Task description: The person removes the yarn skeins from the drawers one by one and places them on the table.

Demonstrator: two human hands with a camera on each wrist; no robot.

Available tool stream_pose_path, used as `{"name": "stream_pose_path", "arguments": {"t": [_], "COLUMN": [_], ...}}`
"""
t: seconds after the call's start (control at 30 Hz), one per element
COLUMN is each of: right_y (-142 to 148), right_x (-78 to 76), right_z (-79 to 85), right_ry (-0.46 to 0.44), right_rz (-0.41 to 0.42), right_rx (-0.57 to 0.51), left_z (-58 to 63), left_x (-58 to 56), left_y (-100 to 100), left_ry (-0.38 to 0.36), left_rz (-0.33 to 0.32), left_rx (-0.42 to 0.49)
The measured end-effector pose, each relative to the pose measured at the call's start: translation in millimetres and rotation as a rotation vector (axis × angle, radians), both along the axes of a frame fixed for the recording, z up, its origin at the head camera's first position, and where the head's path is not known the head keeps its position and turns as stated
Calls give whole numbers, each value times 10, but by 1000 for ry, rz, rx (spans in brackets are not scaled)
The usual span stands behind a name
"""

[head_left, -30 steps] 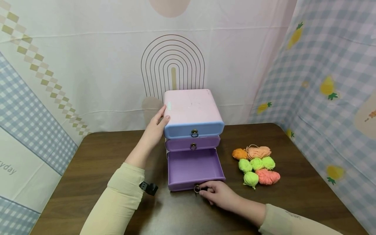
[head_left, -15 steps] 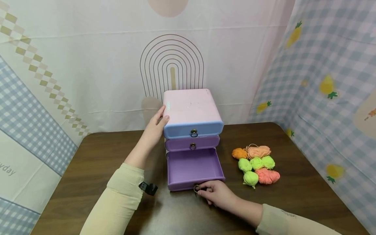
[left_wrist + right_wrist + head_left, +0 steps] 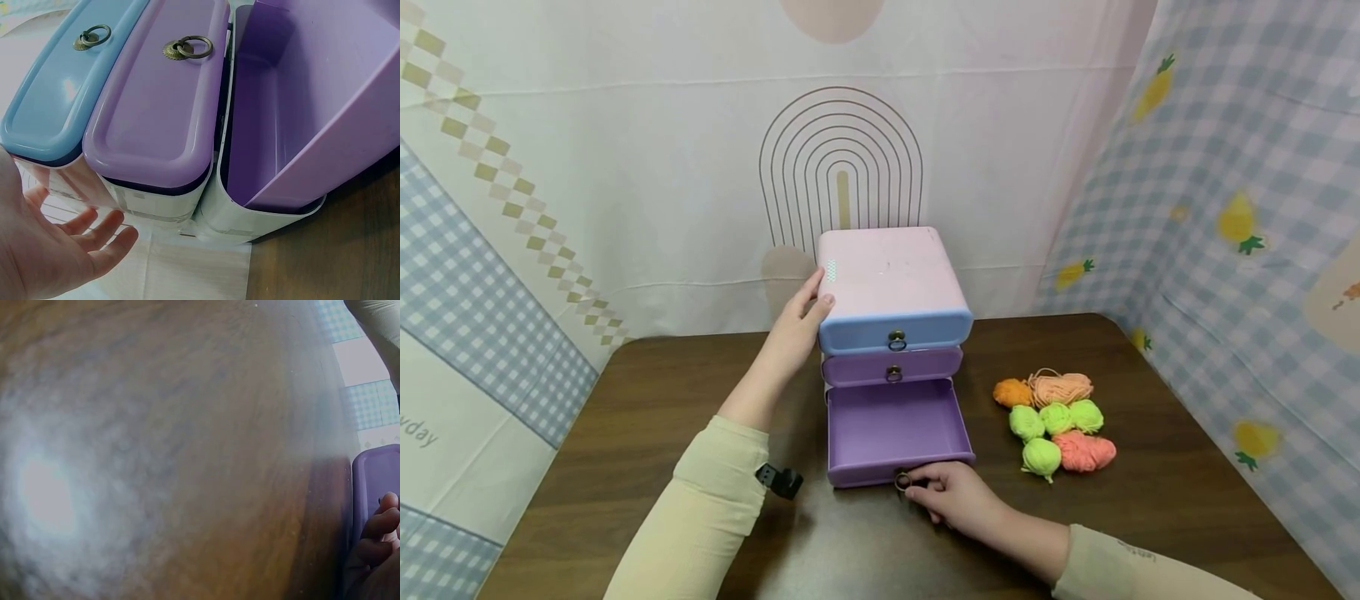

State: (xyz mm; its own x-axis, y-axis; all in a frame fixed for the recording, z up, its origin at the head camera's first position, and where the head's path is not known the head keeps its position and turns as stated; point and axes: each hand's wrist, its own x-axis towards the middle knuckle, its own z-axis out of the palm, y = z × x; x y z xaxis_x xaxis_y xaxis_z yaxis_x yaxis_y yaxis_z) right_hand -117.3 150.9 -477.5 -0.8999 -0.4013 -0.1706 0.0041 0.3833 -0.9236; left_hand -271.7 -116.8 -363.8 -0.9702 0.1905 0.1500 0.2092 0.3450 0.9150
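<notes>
A three-drawer cabinet has a pink top (image 3: 887, 271), a blue upper drawer (image 3: 865, 335), a purple middle drawer (image 3: 857, 368) and a purple bottom drawer (image 3: 865, 476). The bottom drawer is pulled far out, and its inside shows bare. My left hand (image 3: 793, 333) rests on the cabinet's upper left side, thumb at the top edge; the left wrist view shows its fingers (image 3: 112, 250) spread and gently bent alongside. At the front, my right hand (image 3: 958, 496) pinches the bottom drawer's ring pull (image 3: 903, 481) between thumb and fingers. Only part of that hand enters the right wrist view.
Right of the cabinet lie several small yarn balls: orange (image 3: 1012, 392), peach (image 3: 1060, 388), lime green (image 3: 1041, 457) and coral (image 3: 1086, 451). All stand on a dark wooden table (image 3: 662, 417), with a patterned cloth (image 3: 700, 167) hanging behind. A black device (image 3: 782, 481) sits at the left cuff.
</notes>
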Motion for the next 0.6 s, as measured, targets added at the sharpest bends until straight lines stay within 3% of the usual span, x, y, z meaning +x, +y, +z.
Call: {"name": "stream_pose_path", "arguments": {"t": [0.4, 0.6], "right_y": [4, 3], "right_x": [-25, -52], "right_z": [11, -8], "right_ry": [12, 3], "right_rz": [5, 1], "right_rx": [10, -5], "left_z": [12, 273], "left_x": [-4, 186], "left_y": [-2, 44], "left_ry": [-38, -67], "left_rz": [-8, -11], "left_rx": [8, -3]}}
